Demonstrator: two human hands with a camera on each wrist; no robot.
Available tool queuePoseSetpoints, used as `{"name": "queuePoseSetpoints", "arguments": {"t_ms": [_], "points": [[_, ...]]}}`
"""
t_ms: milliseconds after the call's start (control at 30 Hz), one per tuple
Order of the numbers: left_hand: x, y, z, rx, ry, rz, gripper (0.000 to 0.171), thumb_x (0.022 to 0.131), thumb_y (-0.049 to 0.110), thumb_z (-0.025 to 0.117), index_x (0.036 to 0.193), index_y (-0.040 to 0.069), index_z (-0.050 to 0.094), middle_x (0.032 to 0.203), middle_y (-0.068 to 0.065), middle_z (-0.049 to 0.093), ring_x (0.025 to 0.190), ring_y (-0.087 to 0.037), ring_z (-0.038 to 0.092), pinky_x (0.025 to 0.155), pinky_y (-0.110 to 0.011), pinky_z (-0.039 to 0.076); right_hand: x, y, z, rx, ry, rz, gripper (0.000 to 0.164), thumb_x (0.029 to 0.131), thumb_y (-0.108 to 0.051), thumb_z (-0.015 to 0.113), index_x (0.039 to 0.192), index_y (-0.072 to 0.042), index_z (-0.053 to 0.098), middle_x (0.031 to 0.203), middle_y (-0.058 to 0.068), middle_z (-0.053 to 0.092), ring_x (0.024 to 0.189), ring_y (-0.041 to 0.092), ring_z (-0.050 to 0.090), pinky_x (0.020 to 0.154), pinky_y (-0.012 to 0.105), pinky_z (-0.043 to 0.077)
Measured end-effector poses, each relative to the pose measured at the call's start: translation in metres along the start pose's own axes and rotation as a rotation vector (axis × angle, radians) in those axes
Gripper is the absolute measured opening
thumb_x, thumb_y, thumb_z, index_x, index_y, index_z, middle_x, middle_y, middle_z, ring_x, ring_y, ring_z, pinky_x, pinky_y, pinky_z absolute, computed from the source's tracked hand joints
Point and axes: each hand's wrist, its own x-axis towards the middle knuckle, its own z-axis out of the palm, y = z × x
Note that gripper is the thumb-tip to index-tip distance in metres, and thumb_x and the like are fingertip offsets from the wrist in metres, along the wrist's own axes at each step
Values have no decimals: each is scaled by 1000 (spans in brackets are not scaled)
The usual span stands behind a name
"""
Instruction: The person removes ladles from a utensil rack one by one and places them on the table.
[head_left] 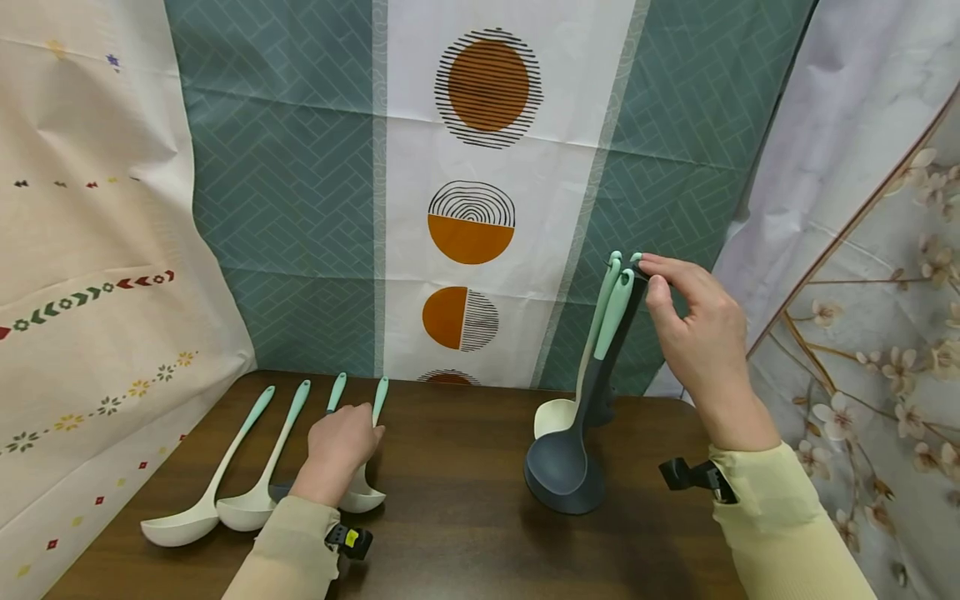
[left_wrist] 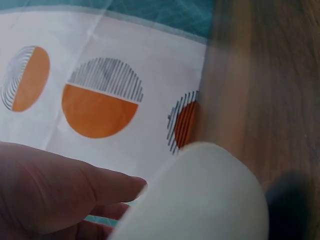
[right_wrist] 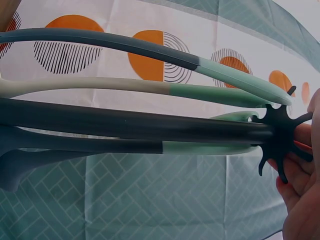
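Note:
My left hand is over the row of utensils and appears to grip the white ladle at the row's right end, its fingertips partly hidden. The ladle's pale bowl fills the lower left wrist view. Beside it lies a dark-necked utensil with a mint handle, mostly covered by the hand. On the right, my right hand holds the top of a dark utensil stand with hooked arms. A dark grey ladle and a cream-headed utensil hang there, among other mint-handled utensils.
Two white ladles, the outer one and the inner one, lie at the left of the brown table. A patterned cloth hangs behind, with a cream cloth at left and a floral curtain at right.

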Motion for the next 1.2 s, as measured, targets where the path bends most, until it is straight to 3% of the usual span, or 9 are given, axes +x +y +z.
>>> {"name": "queuePoseSetpoints", "arguments": {"t_ms": [467, 600, 933, 1200], "points": [[-10, 28, -16, -19, 100, 69, 38, 105, 28, 77, 125, -3, 72, 102, -19, 70, 80, -37, 71, 67, -54, 60, -1, 6, -2, 1, -7, 1, 36, 113, -26, 55, 134, -14, 81, 140, -4, 75, 133, 26, 68, 112, 49, 51], [-14, 42, -20, -22, 153, 107, 37, 105, 28, 76, 126, -2, 74, 103, -21, 71, 79, -37, 70, 66, -54, 59, -1, 7, -2, 10, -10, 0, 36, 113, -26, 55, 135, -12, 80, 141, -2, 75, 133, 28, 67, 113, 54, 50], [-26, 82, -32, -48, 249, 190, 35, 105, 27, 78, 129, 1, 76, 118, -17, 76, 94, -37, 75, 75, -53, 62, 0, 7, -2, 23, -9, -1, 35, 113, -26, 56, 135, -14, 80, 140, -3, 75, 134, 26, 67, 114, 52, 50], [-32, 110, -38, -109, 322, 257, 35, 103, 28, 81, 129, 4, 77, 120, -14, 78, 95, -34, 76, 77, -50, 63, 5, 3, -1, 33, -9, -14, 35, 112, -25, 56, 134, -15, 81, 140, -2, 75, 132, 26, 68, 113, 54, 50]]}}
